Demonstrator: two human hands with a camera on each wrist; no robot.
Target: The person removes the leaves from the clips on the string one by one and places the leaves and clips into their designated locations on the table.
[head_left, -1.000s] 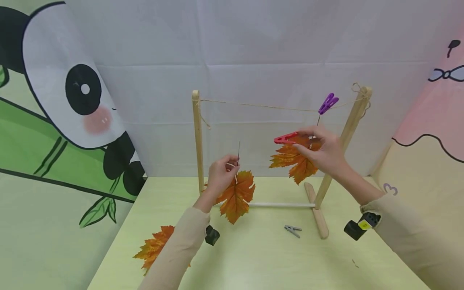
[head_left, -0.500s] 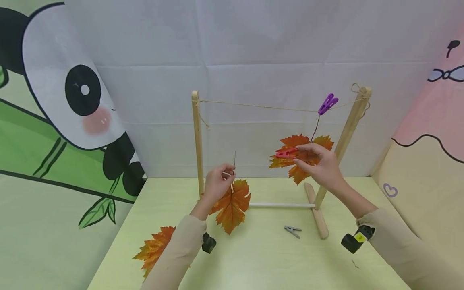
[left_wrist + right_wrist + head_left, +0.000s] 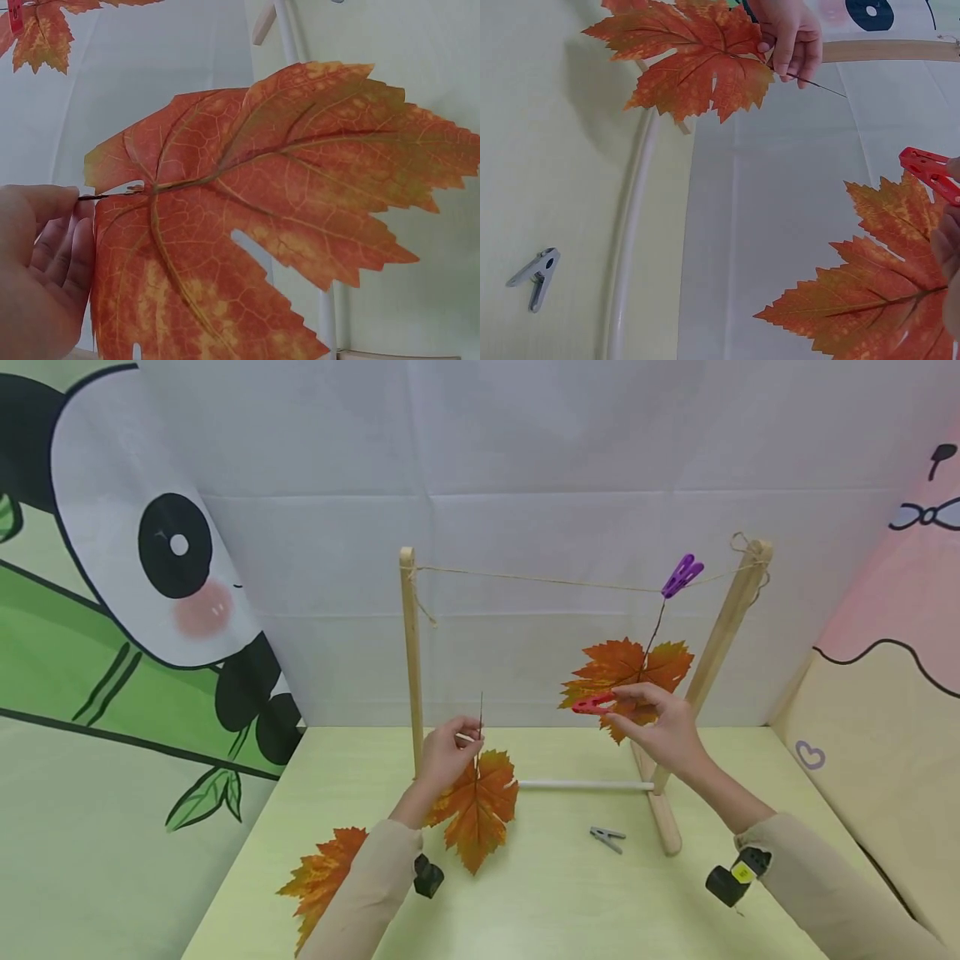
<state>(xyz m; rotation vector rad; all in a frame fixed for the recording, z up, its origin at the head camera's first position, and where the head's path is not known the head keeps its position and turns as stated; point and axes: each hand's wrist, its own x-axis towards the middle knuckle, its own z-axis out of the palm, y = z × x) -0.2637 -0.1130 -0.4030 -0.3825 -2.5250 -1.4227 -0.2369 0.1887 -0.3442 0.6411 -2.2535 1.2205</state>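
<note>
My left hand pinches the thin stem of an orange maple leaf, which hangs below the fingers with its stem tip pointing up. In the left wrist view that leaf fills most of the picture. My right hand holds a red clothespin between thumb and fingers. It is in front of a second maple leaf, which hangs by its stem from a purple clothespin clipped on the string. The red clothespin also shows in the right wrist view.
Two wooden posts carry the string, and a white rod joins them low down. A grey clothespin lies on the pale table. Another maple leaf lies at the left, partly behind my left sleeve.
Both hands have moved down, the left one slightly leftward too, with its leaf. The red clothespin has come down with my right hand, uncovering more of the hanging leaf.
</note>
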